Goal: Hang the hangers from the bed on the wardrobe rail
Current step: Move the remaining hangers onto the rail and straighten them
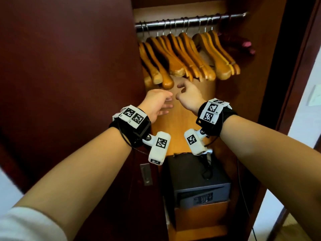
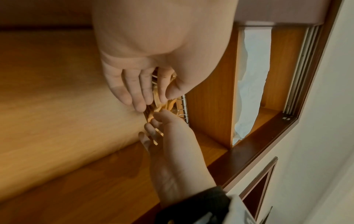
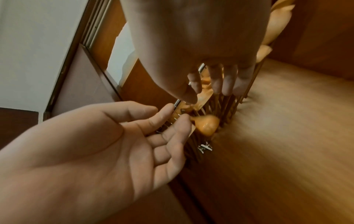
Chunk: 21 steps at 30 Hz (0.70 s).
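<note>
Several wooden hangers hang by metal hooks from the chrome wardrobe rail. Both my hands are raised just below their lower ends and hold nothing. My left hand is palm-in with relaxed fingers, under the leftmost hanger ends. In the right wrist view its fingertips lie beside a rounded hanger end; contact cannot be told. My right hand is loosely curled beside it, under the middle hangers. In the left wrist view, the left hand and right hand nearly meet before the hangers.
The dark red wardrobe door stands open on the left. A black safe sits on a shelf below my wrists. A dark red padded item hangs at the rail's right end. A white wall lies to the right.
</note>
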### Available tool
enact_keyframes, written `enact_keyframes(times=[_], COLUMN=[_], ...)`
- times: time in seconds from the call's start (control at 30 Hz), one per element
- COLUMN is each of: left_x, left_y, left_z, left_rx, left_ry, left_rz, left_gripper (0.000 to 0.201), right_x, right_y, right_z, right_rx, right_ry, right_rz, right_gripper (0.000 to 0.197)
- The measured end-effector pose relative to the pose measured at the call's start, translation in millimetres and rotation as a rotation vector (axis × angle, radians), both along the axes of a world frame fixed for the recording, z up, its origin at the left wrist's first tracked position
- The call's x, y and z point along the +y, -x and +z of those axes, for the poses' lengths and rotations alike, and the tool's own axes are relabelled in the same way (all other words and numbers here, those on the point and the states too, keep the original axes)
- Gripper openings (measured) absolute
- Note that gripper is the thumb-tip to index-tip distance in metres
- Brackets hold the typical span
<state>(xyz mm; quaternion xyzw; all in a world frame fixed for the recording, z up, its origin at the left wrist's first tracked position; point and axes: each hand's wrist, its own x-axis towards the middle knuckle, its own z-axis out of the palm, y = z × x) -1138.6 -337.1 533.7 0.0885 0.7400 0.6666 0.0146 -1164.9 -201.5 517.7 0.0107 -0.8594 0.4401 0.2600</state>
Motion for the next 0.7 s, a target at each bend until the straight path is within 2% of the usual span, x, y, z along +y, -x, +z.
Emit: enact_keyframes(times=[0.13,0.3,0.53,0.7], left_x=[-49,-91,-122,-117], left_y=[-15,-22,-25,-16], left_z=[-12,-36,-91,-123], left_rx=[-0.030,-0.102,-0.281,-0.375], left_ry=[0.038,0.076,0.108,0.097], left_rz=[0.021,0.086,0.169,0.230], left_gripper=[0.012,0.013,0.015,0.026], right_x=[-48,-87,-106,-100], right_y=[-6,-1,12,27], right_z=[-14,-42,-77,-95], right_rx=[-0.103,-0.238,-0.358,-0.347], right_ry=[0.008,0.016,0.125,0.184], right_rz=[0.111,0.222,0.293,0.283], right_gripper=[0.042,0.059,0.072,0.061])
